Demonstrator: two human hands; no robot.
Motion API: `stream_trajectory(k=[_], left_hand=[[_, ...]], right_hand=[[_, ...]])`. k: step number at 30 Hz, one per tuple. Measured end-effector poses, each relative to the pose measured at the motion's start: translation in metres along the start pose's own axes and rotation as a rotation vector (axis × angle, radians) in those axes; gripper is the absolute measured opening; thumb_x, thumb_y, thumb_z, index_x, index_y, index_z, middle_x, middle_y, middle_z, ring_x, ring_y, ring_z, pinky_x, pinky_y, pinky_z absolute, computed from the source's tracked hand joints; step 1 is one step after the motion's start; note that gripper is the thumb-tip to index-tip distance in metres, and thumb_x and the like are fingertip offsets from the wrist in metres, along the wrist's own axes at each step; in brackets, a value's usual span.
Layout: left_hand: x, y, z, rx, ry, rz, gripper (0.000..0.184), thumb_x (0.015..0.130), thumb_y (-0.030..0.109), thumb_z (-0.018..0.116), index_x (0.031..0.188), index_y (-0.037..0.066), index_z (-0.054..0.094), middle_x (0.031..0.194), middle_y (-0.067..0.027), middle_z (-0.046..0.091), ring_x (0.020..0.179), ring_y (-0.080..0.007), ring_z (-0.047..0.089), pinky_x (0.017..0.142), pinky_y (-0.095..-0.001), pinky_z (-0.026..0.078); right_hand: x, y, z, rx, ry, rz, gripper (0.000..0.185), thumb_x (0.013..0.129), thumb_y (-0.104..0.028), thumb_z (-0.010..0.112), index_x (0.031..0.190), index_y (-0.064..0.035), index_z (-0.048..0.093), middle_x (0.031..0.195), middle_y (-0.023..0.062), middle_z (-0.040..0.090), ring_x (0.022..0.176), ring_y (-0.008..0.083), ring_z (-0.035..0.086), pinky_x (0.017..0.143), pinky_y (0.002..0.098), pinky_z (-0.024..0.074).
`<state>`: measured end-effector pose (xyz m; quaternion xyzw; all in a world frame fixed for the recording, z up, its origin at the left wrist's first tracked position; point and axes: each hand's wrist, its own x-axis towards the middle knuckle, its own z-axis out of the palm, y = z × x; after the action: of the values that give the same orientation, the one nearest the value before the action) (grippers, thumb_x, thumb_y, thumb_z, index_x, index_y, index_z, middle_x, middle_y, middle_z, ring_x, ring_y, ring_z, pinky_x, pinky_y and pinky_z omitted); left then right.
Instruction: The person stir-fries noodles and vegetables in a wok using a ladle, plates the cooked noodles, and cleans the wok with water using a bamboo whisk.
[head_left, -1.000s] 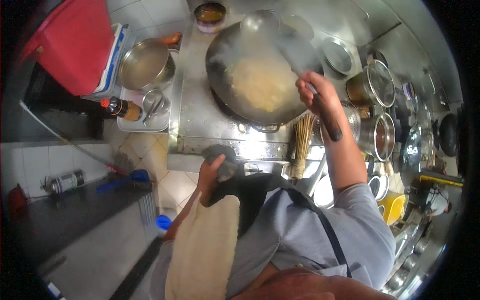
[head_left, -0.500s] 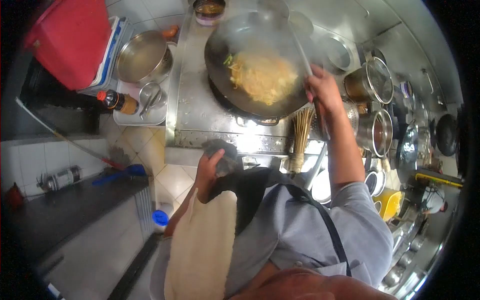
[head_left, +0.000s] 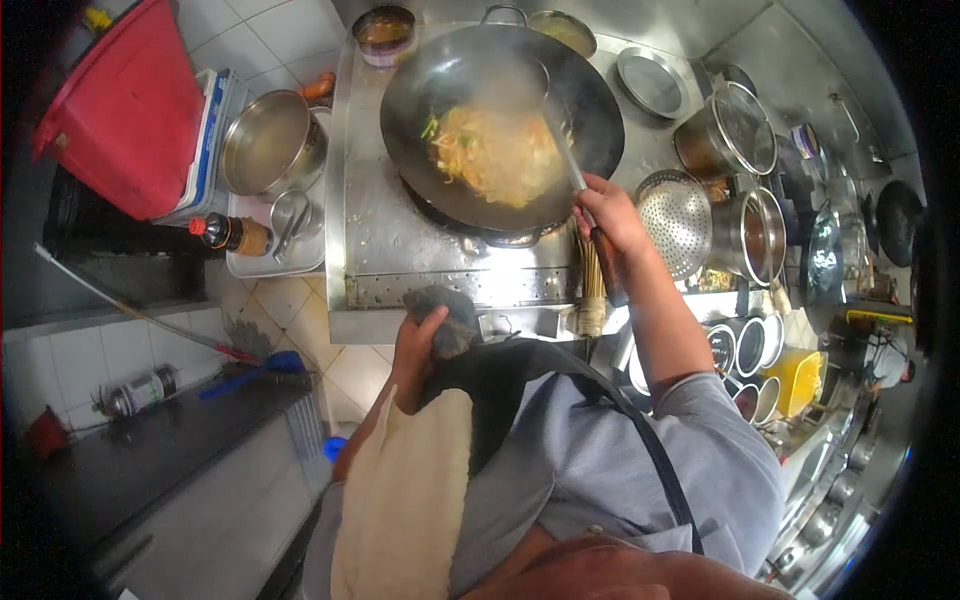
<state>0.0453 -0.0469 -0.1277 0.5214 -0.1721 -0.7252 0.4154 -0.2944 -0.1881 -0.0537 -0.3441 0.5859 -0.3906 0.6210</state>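
Observation:
A large dark wok point(head_left: 595, 110) rests on the steel stove, and steam rises from it. Inside lies a steaming heap of pale yellow strips, perhaps noodles point(head_left: 495, 165), with a few green bits. My right hand point(head_left: 612, 215) is closed around the long handle of a ladle point(head_left: 563, 150). The ladle's head reaches into the wok, blurred by steam above the food. Down at the stove's front edge, my left hand point(head_left: 415, 342) grips a dark grey cloth point(head_left: 446, 318), thumb on top, apart from the wok.
A bamboo brush point(head_left: 590, 305) stands at the stove's front, beside a perforated strainer point(head_left: 672, 228). Several pots, including a steel one point(head_left: 750, 235), line the right side. To the left, a white tray point(head_left: 290, 262) carries a sauce bottle point(head_left: 232, 235), a small metal cup and a large pot point(head_left: 265, 145).
My right hand has come down and slightly left with the ladle, whose head went from the wok's far rim into the wok. My left hand keeps its hold on the cloth.

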Motion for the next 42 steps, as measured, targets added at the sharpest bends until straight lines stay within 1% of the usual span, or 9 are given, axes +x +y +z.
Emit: stream_trajectory(k=[10, 17, 19, 20, 25, 27, 28, 34, 42], left_hand=[[0.003, -0.012, -0.016, 0.002, 0.015, 0.016, 0.039, 0.094, 0.020, 0.068, 0.126, 0.000, 0.060, 0.113, -0.0090, 0.067, 0.101, -0.0201, 0.064, 0.089, -0.0336, 0.052], [-0.015, 0.019, 0.006, 0.054, 0.004, 0.034, 0.030, 0.096, 0.019, 0.066, 0.120, 0.000, 0.065, 0.106, -0.0078, 0.070, 0.093, -0.0184, 0.067, 0.083, -0.0319, 0.053], [-0.012, 0.017, 0.006, -0.005, -0.003, 0.074, 0.027, 0.097, 0.018, 0.066, 0.118, 0.000, 0.066, 0.105, -0.0076, 0.070, 0.092, -0.0182, 0.067, 0.082, -0.0320, 0.054], [-0.010, 0.014, 0.005, -0.057, -0.019, 0.096, 0.025, 0.098, 0.017, 0.065, 0.116, 0.000, 0.067, 0.104, -0.0074, 0.071, 0.091, -0.0181, 0.067, 0.081, -0.0321, 0.054], [-0.004, 0.010, 0.009, -0.065, -0.075, 0.027, 0.025, 0.097, 0.016, 0.067, 0.117, 0.001, 0.066, 0.106, -0.0068, 0.070, 0.092, -0.0175, 0.067, 0.082, -0.0325, 0.054], [-0.011, 0.032, 0.027, -0.059, -0.114, 0.028, 0.026, 0.096, 0.015, 0.068, 0.118, 0.002, 0.066, 0.106, -0.0065, 0.070, 0.094, -0.0171, 0.067, 0.083, -0.0325, 0.054], [-0.016, 0.049, 0.039, 0.033, -0.125, -0.006, 0.027, 0.096, 0.015, 0.068, 0.119, 0.002, 0.066, 0.107, -0.0061, 0.070, 0.095, -0.0166, 0.067, 0.084, -0.0326, 0.053], [0.037, 0.016, 0.061, -0.115, -0.193, -0.111, 0.032, 0.101, 0.025, 0.063, 0.118, -0.002, 0.063, 0.108, -0.0133, 0.071, 0.093, -0.0234, 0.072, 0.084, -0.0396, 0.059], [0.054, 0.014, 0.095, -0.193, -0.278, -0.143, 0.035, 0.103, 0.030, 0.059, 0.116, -0.003, 0.064, 0.108, -0.0133, 0.072, 0.094, -0.0244, 0.071, 0.088, -0.0400, 0.058]], right_hand=[[-0.004, -0.019, 0.010, 0.256, -0.095, 0.054, 0.011, 0.095, -0.013, 0.055, 0.098, -0.0033, 0.053, 0.076, 0.0059, 0.058, 0.050, 0.0140, 0.050, 0.047, 0.0308, 0.0409], [0.021, -0.084, 0.030, 0.239, -0.194, 0.019, 0.017, 0.097, -0.017, 0.052, 0.086, -0.0039, 0.054, 0.069, 0.0066, 0.055, 0.052, 0.0141, 0.049, 0.048, 0.0308, 0.0397], [0.034, -0.119, 0.042, -0.041, -0.251, 0.021, 0.021, 0.096, -0.018, 0.052, 0.082, -0.0037, 0.057, 0.067, 0.0071, 0.055, 0.052, 0.0139, 0.051, 0.048, 0.0308, 0.0400], [0.048, -0.126, 0.059, 0.021, -0.121, -0.015, 0.022, 0.095, -0.018, 0.055, 0.079, -0.0029, 0.059, 0.066, 0.0062, 0.056, 0.052, 0.0137, 0.052, 0.048, 0.0302, 0.0396], [0.150, -0.160, 0.088, -0.319, -0.274, -0.344, 0.016, 0.091, -0.015, 0.060, 0.097, -0.0001, 0.064, 0.069, 0.0057, 0.059, 0.052, 0.0160, 0.056, 0.050, 0.0334, 0.0462], [0.153, -0.159, 0.093, -0.748, 0.048, -0.484, 0.030, 0.090, -0.016, 0.060, 0.115, -0.0008, 0.063, 0.073, 0.0069, 0.061, 0.054, 0.0175, 0.059, 0.053, 0.0351, 0.0496], [0.147, -0.156, 0.087, -0.659, 0.029, -0.492, 0.044, 0.090, -0.018, 0.061, 0.131, -0.0041, 0.060, 0.075, 0.0066, 0.061, 0.055, 0.0179, 0.060, 0.053, 0.0347, 0.0501], [0.038, -0.101, 0.023, -0.508, 0.102, -0.283, 0.055, 0.089, -0.014, 0.061, 0.142, -0.0011, 0.054, 0.076, 0.0054, 0.061, 0.056, 0.0154, 0.059, 0.052, 0.0324, 0.0486], [0.005, -0.025, -0.009, -0.236, 0.069, -0.105, 0.050, 0.086, -0.004, 0.058, 0.135, 0.0055, 0.057, 0.071, 0.0012, 0.054, 0.050, 0.0096, 0.049, 0.045, 0.0248, 0.0407]])
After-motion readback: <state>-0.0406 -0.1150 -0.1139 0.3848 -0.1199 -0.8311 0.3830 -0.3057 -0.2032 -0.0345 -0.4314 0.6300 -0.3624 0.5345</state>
